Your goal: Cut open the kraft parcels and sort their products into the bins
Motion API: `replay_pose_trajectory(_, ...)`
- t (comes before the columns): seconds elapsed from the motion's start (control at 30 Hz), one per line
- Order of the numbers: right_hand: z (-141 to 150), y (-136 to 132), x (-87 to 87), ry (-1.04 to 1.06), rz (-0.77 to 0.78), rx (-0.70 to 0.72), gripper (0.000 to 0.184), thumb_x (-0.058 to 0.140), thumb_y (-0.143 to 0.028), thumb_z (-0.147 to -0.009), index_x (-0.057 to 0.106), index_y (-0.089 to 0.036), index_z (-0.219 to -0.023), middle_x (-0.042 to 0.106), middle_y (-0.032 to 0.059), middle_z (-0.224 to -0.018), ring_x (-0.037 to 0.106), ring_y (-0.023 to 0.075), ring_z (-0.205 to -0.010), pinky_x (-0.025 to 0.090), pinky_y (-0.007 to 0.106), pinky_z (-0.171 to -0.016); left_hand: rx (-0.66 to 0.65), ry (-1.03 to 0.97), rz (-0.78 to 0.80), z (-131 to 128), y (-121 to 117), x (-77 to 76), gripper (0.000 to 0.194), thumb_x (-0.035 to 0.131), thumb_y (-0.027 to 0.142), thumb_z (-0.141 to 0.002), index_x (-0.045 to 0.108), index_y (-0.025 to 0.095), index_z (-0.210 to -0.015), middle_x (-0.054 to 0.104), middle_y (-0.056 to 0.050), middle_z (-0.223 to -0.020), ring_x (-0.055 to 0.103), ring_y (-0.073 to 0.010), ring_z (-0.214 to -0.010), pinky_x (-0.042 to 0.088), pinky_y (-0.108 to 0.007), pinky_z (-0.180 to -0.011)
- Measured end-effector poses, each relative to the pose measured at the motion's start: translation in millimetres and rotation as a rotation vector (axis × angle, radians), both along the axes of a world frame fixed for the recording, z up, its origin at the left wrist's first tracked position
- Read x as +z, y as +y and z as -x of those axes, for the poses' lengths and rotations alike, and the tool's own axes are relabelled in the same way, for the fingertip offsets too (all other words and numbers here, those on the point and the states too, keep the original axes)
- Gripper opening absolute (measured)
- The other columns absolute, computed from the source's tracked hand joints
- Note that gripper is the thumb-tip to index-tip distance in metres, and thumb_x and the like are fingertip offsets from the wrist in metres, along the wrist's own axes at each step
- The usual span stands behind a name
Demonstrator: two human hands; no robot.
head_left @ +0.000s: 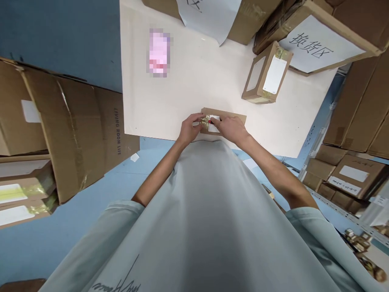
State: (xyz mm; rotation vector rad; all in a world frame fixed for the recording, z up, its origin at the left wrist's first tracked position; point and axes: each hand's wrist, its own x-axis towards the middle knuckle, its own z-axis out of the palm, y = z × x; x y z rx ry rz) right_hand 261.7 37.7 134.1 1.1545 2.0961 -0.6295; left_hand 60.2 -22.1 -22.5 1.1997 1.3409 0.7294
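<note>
A small flat cardboard box (pixel 240 117) with a white label and shiny tape at its left end lies near the front edge of the white table. My left hand (pixel 191 128) grips that taped end, fingers on the far side and thumb on the near side. Over the label, my right hand (pixel 232 129) is closed around a slim black tool with a red part (pixel 210 121), its tip at the tape. Most of the tool is hidden by the fingers, so its exact kind cannot be made out.
A taped, labelled carton (pixel 267 75) stands at the table's right, before a larger box with a handwritten sheet (pixel 319 44). Another paper-fronted box (pixel 246 24) is at the back. A pixelated pink item (pixel 158 52) lies at left. Large cartons (pixel 75 134) flank the table's left side.
</note>
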Motion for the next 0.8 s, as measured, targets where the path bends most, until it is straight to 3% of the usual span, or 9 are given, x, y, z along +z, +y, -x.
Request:
replay_pose_trajectory(0.17, 11, 2, 10.0, -0.053, 0.018, 0.009, 0.066, 0.042, -0.010, -0.113, 0.044, -0.023, -0.178, 0.072, 0.0233, -0.145, 0.076, 0.0346, -0.120, 0.048, 0.039, -0.093, 0.018, -0.024, -0.013, -2, 0, -4.4, 0.039, 0.073, 0.026, -0.100, 0.080, 0.027, -0.138, 0.070, -0.012, -0.156, 0.076, -0.0252, -0.124, 0.073, -0.046, -0.102)
replay_pose_trajectory(0.33, 0, -2, 12.6, -0.083, 0.002, 0.013, 0.059, 0.039, -0.007, -0.113, 0.054, -0.016, -0.168, 0.072, 0.0253, -0.143, 0.075, 0.0350, -0.123, 0.047, 0.038, -0.092, 0.018, -0.003, 0.002, -2, 1, -2.3, 0.041, 0.075, 0.023, -0.097, 0.080, 0.025, -0.138, 0.070, -0.013, -0.157, 0.076, -0.0252, -0.122, 0.073, -0.045, -0.100)
replay_pose_trajectory(0.53, -39, -11, 15.1, -0.149, 0.000, -0.022, 0.057, 0.038, -0.001, -0.111, 0.062, -0.014, -0.161, 0.073, 0.0251, -0.142, 0.076, 0.0346, -0.121, 0.046, 0.038, -0.089, 0.010, 0.039, 0.017, 0, 0, 5.4, 0.042, 0.074, 0.024, -0.097, 0.079, 0.026, -0.138, 0.069, -0.013, -0.159, 0.076, -0.0252, -0.122, 0.072, -0.044, -0.100)
replay_pose_trajectory(0.8, -102, -29, 18.5, -0.162, 0.043, -0.051, 0.065, 0.043, -0.001, -0.108, 0.054, -0.021, -0.169, 0.070, 0.0241, -0.152, 0.078, 0.0341, -0.121, 0.047, 0.038, -0.083, 0.003, 0.027, 0.042, -19, -9, 11.0, 0.042, 0.074, 0.026, -0.096, 0.081, 0.026, -0.137, 0.071, -0.012, -0.157, 0.077, -0.0250, -0.119, 0.072, -0.042, -0.096)
